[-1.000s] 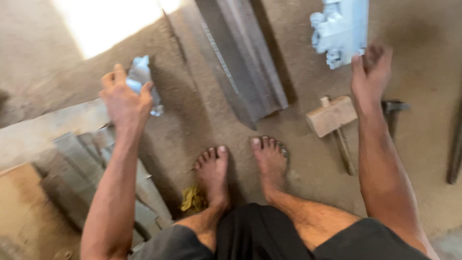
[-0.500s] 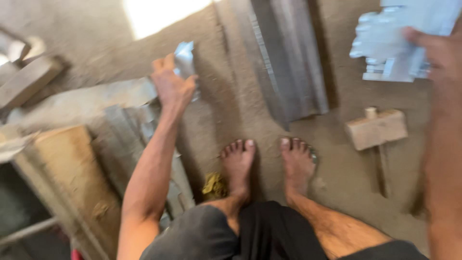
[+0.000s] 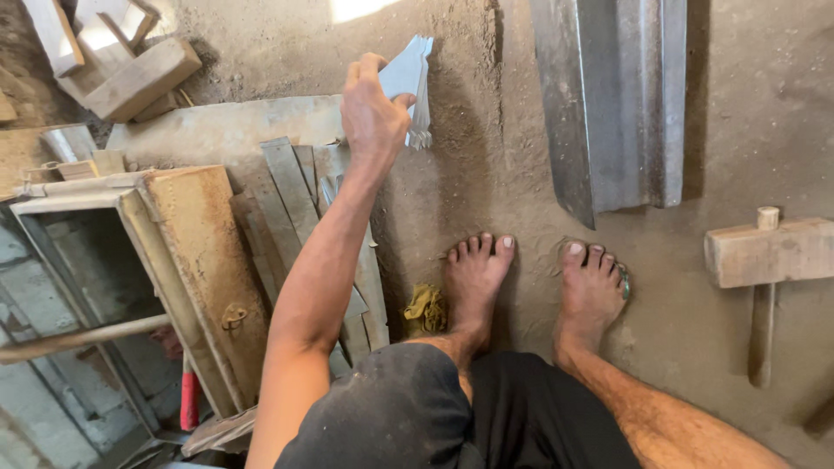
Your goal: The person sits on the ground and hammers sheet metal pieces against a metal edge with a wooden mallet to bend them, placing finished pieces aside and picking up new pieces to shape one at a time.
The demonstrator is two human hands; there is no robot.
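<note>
The left hand [image 3: 372,108] is closed tight around a small stack of thin grey metal pieces [image 3: 408,82]. The fingers and thumb pinch the stack near its lower edge, and the rest sticks up past the fingers. The stack is held up in the air, above the dirt floor [image 3: 486,165] and just past some flat metal strips [image 3: 287,195] lying there. The pieces look light and stiff, with sharp, jagged edges, so the flat sides seem the safest place to hold. They may slide over each other. The right hand is not in the picture. Two bare feet [image 3: 530,282] stand below. A wooden mallet [image 3: 764,260] lies to the right, and a rusty metal box [image 3: 200,252] sits on the left.
</note>
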